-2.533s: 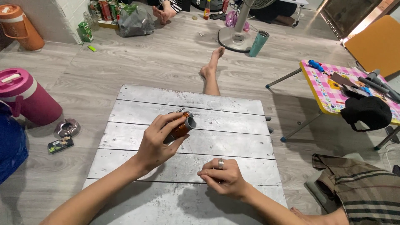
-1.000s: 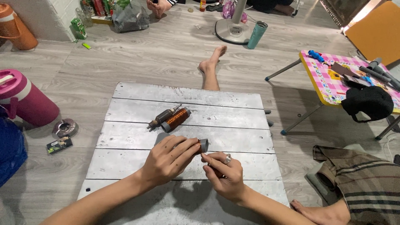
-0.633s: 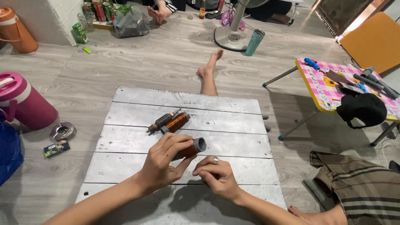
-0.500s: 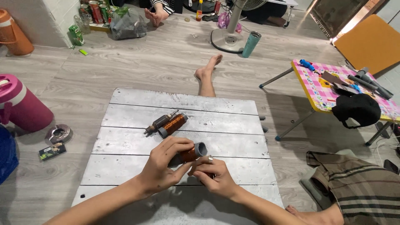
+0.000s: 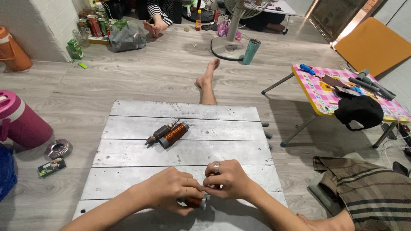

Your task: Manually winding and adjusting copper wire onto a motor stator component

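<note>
While both hands' fingers [image 5: 192,187] pinch it, the copper coil [image 5: 196,202] lies sideways, end cap rightward.

Up by the white brick wall, a green carton [image 5: 75,48] stands upright on the floor, with a row of red and green drink cans [image 5: 93,25] just behind it and a small lime-green packet [image 5: 83,66] lying flat nearby. Beside the cans slumps a grey plastic bag [image 5: 126,36], stuffed, something green poking out on top. Down at the left, near a roll of tape, a small flat dark packet [image 5: 51,167] with a bright picture label lies on the boards. No screens or signs show anywhere.
</note>
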